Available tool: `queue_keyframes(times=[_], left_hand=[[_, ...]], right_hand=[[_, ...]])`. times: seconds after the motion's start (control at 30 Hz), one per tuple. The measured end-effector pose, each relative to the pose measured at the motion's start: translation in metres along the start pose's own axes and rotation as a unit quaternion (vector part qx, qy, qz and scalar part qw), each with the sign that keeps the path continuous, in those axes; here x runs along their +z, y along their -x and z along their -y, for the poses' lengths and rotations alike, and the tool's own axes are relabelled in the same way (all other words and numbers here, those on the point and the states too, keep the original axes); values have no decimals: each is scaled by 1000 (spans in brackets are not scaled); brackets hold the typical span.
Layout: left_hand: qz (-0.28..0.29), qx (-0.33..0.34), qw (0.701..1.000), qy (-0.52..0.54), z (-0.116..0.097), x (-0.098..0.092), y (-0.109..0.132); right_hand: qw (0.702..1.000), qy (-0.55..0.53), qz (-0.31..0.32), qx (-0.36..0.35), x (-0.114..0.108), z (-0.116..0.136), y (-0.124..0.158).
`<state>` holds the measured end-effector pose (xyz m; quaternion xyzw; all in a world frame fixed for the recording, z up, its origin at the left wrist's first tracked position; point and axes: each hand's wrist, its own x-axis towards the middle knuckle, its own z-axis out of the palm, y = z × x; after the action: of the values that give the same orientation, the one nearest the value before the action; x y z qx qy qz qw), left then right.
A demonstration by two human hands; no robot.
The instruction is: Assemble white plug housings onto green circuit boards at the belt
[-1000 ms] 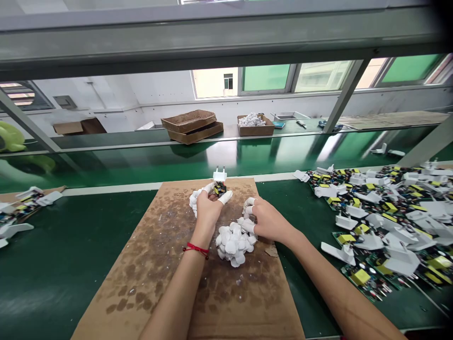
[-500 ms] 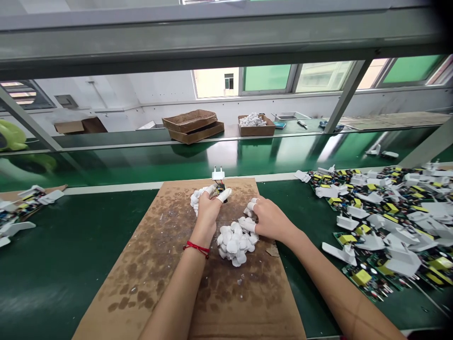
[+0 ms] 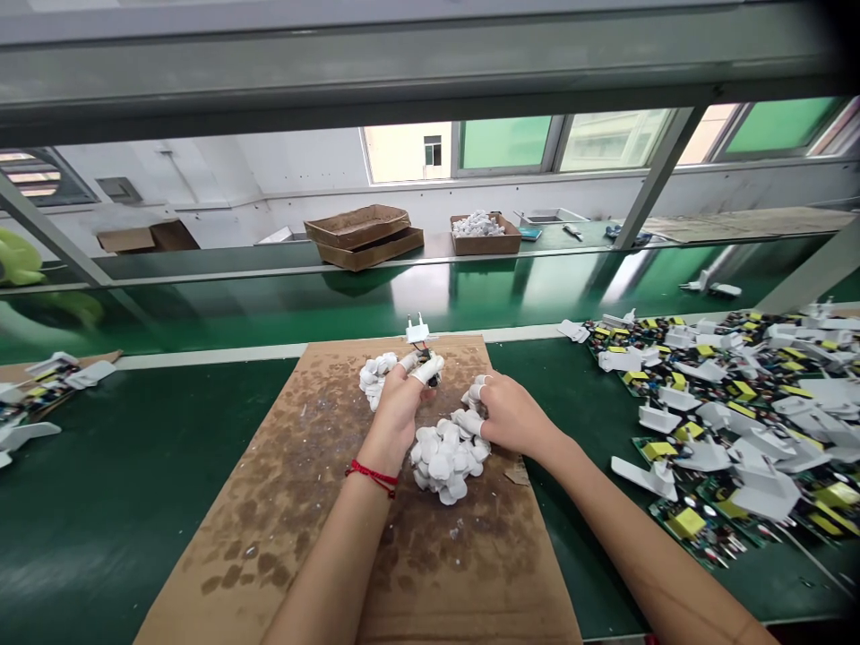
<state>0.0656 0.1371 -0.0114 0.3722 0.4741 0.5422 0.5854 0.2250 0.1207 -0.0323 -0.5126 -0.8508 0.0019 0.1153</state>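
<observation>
With white finger cots on, my left hand point(image 3: 401, 399) is closed around a small circuit board whose wires lead up to a white two-pin plug piece point(image 3: 417, 331). Most of the board is hidden by my fingers. My right hand point(image 3: 507, 412), also in finger cots, reaches the upper right edge of a pile of round white pads point(image 3: 443, 461). Its thumb and fingers are curled in; whether a pad is between them I cannot make out. A smaller clump of white pads point(image 3: 374, 378) lies just left of my left hand. Both piles rest on a stained cardboard sheet point(image 3: 322, 537).
Circuit boards with white plug housings point(image 3: 726, 403) crowd the green bench at right; a few more boards point(image 3: 47, 390) lie far left. Behind are stacked brown cardboard trays point(image 3: 363, 240) and a box of white parts point(image 3: 485, 235). A metal beam point(image 3: 403, 81) crosses overhead.
The plug piece and board in my left hand have tilted and shifted slightly right. My right hand has stayed at the pile's edge almost unmoved.
</observation>
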Motion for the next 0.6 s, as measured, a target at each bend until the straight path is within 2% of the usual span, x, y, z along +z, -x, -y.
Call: queue_keyframes(times=[0.6], left_hand=[[22, -31, 999, -6, 1, -1, -1]], right_hand=[[1000, -1, -6, 14, 0, 0, -1]])
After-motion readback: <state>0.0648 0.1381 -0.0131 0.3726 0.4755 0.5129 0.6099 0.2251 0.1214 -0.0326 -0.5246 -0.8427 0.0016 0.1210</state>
